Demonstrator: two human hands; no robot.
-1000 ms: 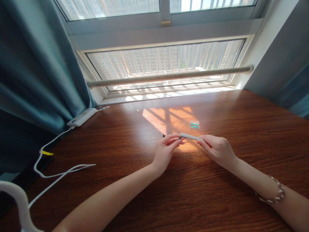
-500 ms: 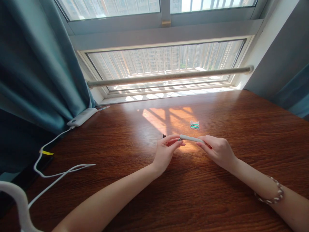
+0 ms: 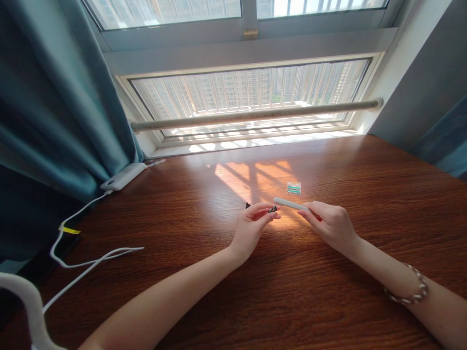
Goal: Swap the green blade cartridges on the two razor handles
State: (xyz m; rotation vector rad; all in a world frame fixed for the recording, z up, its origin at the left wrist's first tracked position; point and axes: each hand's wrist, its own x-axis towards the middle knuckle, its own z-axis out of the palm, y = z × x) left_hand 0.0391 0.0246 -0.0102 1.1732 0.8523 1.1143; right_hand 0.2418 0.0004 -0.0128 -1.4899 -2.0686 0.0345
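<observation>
My left hand is closed, pinching a small dark piece with a hint of green between thumb and fingertips; its exact kind is too small to tell. A small dark tip shows just behind the knuckles, and I cannot tell whether it is held or lies on the table. In my right hand is a slim white stick, gripped at its right end. Its free end, with fine ridges along the underside, points left, just above and apart from the dark piece. Beyond the hands lies a clear case with green-striped razor cartridges.
The brown wooden table reaches to the window sill. At the left are a white power strip or adapter, a white cable, a yellow tag and a curved white tube. A blue curtain hangs there.
The white stick's left end has come away from the dark piece in my left hand, lifting slightly and moving right. More of the dark piece shows. My left hand has barely moved.
</observation>
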